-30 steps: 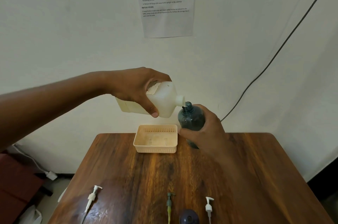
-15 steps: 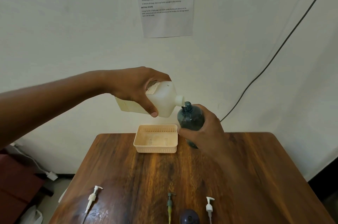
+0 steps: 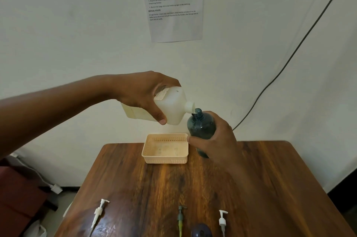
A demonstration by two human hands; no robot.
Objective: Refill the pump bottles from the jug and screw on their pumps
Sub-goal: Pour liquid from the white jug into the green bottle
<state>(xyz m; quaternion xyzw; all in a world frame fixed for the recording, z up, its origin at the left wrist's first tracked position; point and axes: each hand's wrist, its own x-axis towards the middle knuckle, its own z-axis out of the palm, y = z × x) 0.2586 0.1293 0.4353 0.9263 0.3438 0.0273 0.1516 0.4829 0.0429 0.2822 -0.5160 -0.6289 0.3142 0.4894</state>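
Left hand (image 3: 143, 93) grasping tilted jug (image 3: 170, 107), spout at mouth of blue bottle (image 3: 201, 126) gripped by right hand (image 3: 216, 142), for spill-free pouring.

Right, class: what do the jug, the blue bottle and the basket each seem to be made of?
Jug: probably matte, translucent white plastic; its contents show dimly through.
Blue bottle: likely glossy, see-through tinted plastic, though glass is possible.
Basket: apparently moulded beige plastic, with perforated walls.

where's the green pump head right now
In the head view, the green pump head lies on the wooden table near its front edge, between two white pump heads, just left of a dark bottle top.
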